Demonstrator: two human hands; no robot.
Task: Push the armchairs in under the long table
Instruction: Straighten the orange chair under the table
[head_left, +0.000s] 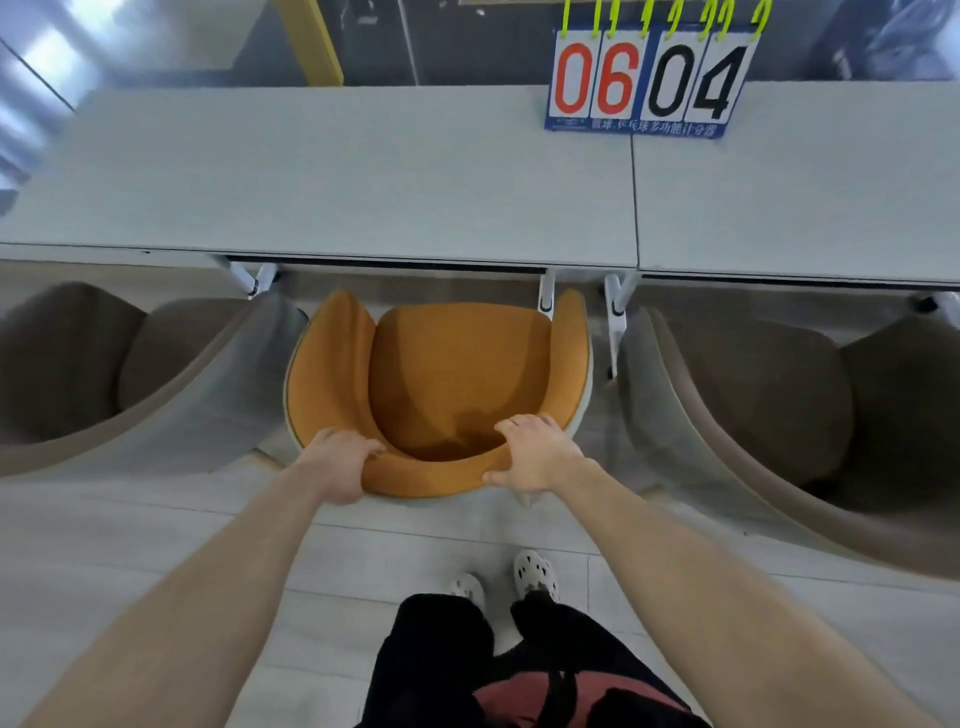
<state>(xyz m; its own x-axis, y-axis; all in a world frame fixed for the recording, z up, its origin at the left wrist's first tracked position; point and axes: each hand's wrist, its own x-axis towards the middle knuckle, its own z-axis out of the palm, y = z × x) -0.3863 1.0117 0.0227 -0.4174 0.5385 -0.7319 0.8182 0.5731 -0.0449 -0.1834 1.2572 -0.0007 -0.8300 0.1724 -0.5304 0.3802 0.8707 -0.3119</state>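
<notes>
Below the long pale counter (363, 182), both hands (340, 465) (535, 457) grip the orange armchair's (457, 374) padded, likely firm backrest rim.

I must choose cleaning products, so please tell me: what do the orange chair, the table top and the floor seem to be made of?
Orange chair: probably woven fabric, matte; fine texture, soft rounded edges, no shine.
Table top: likely laminate or painted board, pale grey, matte, with faint streaks.
Floor: seemingly light wood-look planks or tiles, slightly glossy; straight seams show.
</notes>
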